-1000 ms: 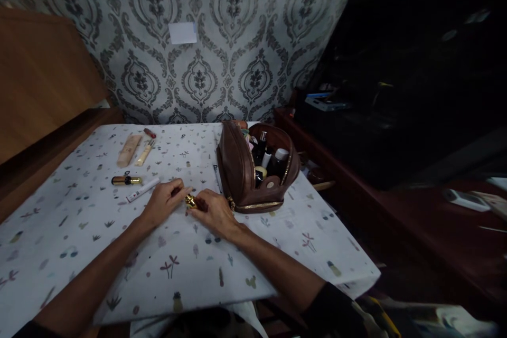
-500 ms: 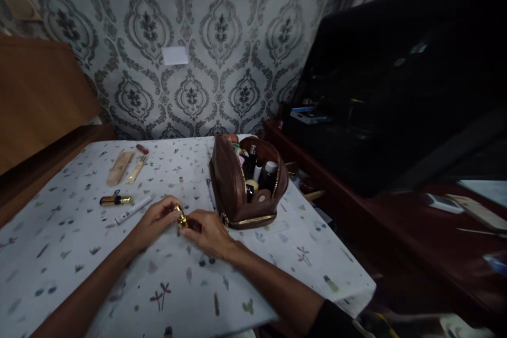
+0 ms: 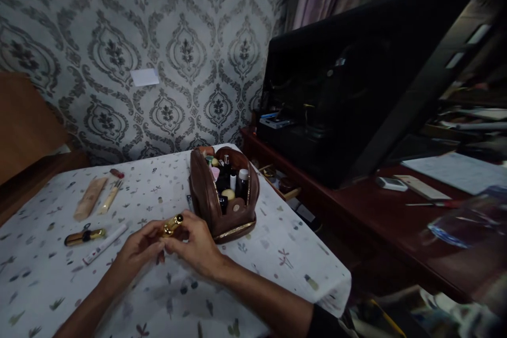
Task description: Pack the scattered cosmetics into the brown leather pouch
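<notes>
A shiny gold cosmetic tube (image 3: 171, 225), looking like a lipstick, is held between my two hands above the table. It is tilted, with a small dark round end at its upper right. The fingers of my left hand (image 3: 143, 243) are closed at its left side. My right hand (image 3: 197, 243) grips it from the right, thumb in front. Just beyond my right hand stands an unzipped brown makeup bag (image 3: 206, 190), full of small bottles and tubes. Left of my hands lie a white pen-like tube (image 3: 105, 244) and a black-and-gold tube (image 3: 84, 236).
Farther back on the patterned tablecloth (image 3: 158, 186) lie a beige flat tube (image 3: 90, 199), a slim cream tube (image 3: 110, 198) and a small red item (image 3: 117, 173). At right, a big black television (image 3: 317, 100) stands on a dark red cabinet (image 3: 356, 216). A drawer (image 3: 291, 194) there is open.
The view has turned right, so the table's things sit farther left. My hands still hold the gold tube, which now tilts with its dark end up toward me.
</notes>
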Available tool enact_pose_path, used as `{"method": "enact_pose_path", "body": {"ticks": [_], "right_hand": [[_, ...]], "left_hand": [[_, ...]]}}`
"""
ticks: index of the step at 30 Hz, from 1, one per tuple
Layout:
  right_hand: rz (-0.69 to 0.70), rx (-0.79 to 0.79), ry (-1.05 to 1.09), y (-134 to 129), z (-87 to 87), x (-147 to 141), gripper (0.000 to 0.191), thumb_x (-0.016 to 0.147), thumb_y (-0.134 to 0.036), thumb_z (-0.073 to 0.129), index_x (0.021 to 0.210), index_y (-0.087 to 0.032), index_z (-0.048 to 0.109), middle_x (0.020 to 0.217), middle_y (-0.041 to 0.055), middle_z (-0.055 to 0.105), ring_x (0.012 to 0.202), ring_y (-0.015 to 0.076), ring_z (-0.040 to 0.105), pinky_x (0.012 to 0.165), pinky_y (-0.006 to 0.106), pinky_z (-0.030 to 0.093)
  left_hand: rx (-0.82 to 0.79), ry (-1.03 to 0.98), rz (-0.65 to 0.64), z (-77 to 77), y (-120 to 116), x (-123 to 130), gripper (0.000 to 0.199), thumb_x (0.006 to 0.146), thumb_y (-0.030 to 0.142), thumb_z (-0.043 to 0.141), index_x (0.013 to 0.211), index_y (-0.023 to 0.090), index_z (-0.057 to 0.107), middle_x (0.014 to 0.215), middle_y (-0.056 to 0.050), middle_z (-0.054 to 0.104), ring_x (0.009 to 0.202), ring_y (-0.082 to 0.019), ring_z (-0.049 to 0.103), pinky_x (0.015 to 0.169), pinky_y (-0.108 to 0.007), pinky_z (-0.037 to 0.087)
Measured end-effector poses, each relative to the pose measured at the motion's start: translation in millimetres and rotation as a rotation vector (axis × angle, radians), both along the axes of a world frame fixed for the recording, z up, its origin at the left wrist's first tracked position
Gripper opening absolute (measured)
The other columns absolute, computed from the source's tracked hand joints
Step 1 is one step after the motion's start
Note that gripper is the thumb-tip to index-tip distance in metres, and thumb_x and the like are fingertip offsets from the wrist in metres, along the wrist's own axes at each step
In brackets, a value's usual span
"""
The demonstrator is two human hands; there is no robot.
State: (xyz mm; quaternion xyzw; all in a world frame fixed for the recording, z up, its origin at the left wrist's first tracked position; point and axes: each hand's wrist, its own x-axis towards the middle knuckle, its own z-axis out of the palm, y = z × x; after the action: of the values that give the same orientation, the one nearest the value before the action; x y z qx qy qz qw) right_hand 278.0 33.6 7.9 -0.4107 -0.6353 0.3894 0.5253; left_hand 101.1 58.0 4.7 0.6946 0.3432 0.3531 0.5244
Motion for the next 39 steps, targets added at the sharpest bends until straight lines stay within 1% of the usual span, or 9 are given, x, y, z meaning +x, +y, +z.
{"method": "enact_pose_path", "body": {"ticks": [5,9,13,15,18,21,23,29,39], "right_hand": [[0.092,0.06,0.032,-9,24.3,27,0.004,0.084,-0.022,0.071,0.083,-0.018,0.071,0.084,0.0002,0.06,0.079,0.0136,0.061,0.072,0.023,0.051],[0.055,0.082,0.214,-18,44.9,55,0.024,0.089,-0.036,0.065,0.107,-0.02,0.067,0.093,0.0025,0.062,0.076,0.0133,0.064,0.068,0.025,0.054],[-0.026,0.055,0.362,-23,67.2,86,0.03,0.084,-0.04,0.073,0.105,-0.02,0.065,0.077,-0.0013,0.064,0.065,0.0116,0.063,0.061,0.023,0.054],[-0.08,0.076,0.359,-22,78.1,103,0.03,0.081,-0.043,0.075,0.098,-0.02,0.066,0.073,-0.0019,0.065,0.062,0.0116,0.062,0.059,0.023,0.053],[-0.202,0.142,0.31,-18,88.9,128,0.023,0.084,-0.04,0.073,0.095,-0.021,0.066,0.075,-0.0014,0.066,0.062,0.0116,0.063,0.058,0.023,0.052],[-0.334,0.232,0.124,-10,89.8,144,0.014,0.086,-0.03,0.071,0.095,-0.02,0.067,0.08,-0.0007,0.067,0.067,0.0119,0.062,0.062,0.024,0.051],[-0.391,0.281,-0.051,-3,86.6,147,0.011,0.086,-0.024,0.07,0.096,-0.02,0.068,0.083,-0.0002,0.068,0.071,0.0125,0.062,0.066,0.024,0.05],[-0.313,0.235,-0.427,21,81.2,139,0.005,0.083,-0.016,0.07,0.083,-0.018,0.066,0.079,-0.0006,0.066,0.073,0.0135,0.061,0.068,0.024,0.043],[-0.157,0.058,-0.592,53,81.2,129,0.019,0.077,-0.008,0.072,0.065,-0.017,0.059,0.059,-0.0054,0.055,0.058,0.0102,0.053,0.056,0.022,0.03]], "left_hand": [[0.039,0.022,-0.044,21.9,8,12,0.029,0.084,0.046,0.071,0.089,0.018,0.067,0.073,-0.002,0.066,0.063,-0.015,0.061,0.06,-0.025,0.052],[0.109,0.03,-0.059,43.2,9,40,0.028,0.085,0.046,0.069,0.089,0.018,0.067,0.073,-0.002,0.068,0.066,-0.016,0.062,0.06,-0.025,0.053],[0.218,0.083,-0.031,56.4,9,75,0.029,0.09,0.047,0.061,0.099,0.019,0.065,0.078,-0.002,0.069,0.07,-0.017,0.064,0.061,-0.025,0.052],[0.391,0.146,0.049,59.5,12,89,0.03,0.092,0.044,0.059,0.111,0.021,0.063,0.087,-0.003,0.07,0.077,-0.018,0.065,0.066,-0.026,0.053],[0.818,0.285,0.133,61.4,18,99,0.031,0.095,0.035,0.058,0.123,0.022,0.058,0.102,-0.006,0.069,0.095,-0.021,0.064,0.08,-0.032,0.053],[1.2,0.451,0.0,59.1,22,100,0.032,0.097,0.027,0.054,0.129,0.021,0.058,0.118,-0.009,0.067,0.117,-0.027,0.057,0.097,-0.04,0.049],[1.329,0.54,-0.058,55.0,22,97,0.036,0.098,0.022,0.052,0.134,0.022,0.057,0.129,-0.011,0.063,0.126,-0.029,0.052,0.101,-0.043,0.047],[1.4,0.613,0.002,40.1,20,86,0.043,0.096,0.012,0.051,0.135,0.027,0.058,0.136,-0.012,0.059,0.13,-0.032,0.051,0.103,-0.047,0.048],[1.411,0.634,-0.026,33.9,25,79,0.051,0.092,0.011,0.053,0.14,0.027,0.054,0.139,-0.012,0.058,0.133,-0.033,0.05,0.101,-0.048,0.053]]}}
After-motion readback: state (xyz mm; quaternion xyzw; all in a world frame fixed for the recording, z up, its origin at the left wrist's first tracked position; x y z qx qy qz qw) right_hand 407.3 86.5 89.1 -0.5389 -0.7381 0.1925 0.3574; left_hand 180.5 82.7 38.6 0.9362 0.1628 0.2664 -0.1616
